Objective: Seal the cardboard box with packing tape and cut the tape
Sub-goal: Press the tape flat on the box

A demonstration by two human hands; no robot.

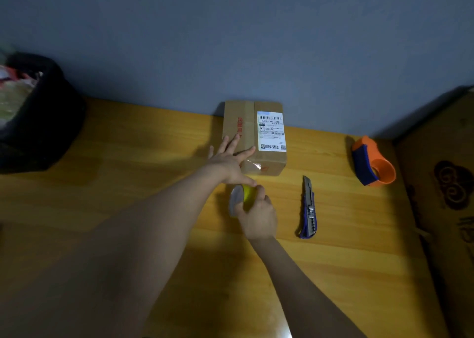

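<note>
Two hands are busy: my left hand (232, 155) lies flat, fingers spread, on the near left part of the brown cardboard box (254, 137), and my right hand (257, 215) is closed around the roll of clear packing tape with a yellow core (242, 196), just below the left wrist. A clear tape strip (252, 164) runs from the roll up onto the box, along its long axis away from me. Right of my right hand, nearer to it, lies the blue and grey utility knife (309, 209), pointing away. Further right rests an orange and blue tape dispenser (372, 162) on the yellow wooden table (128, 183) by a grey-blue wall (230, 42).

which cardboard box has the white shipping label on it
The small brown cardboard box against the wall, under the left hand. The large cardboard box at the right edge shows only a dark printed logo.
</note>
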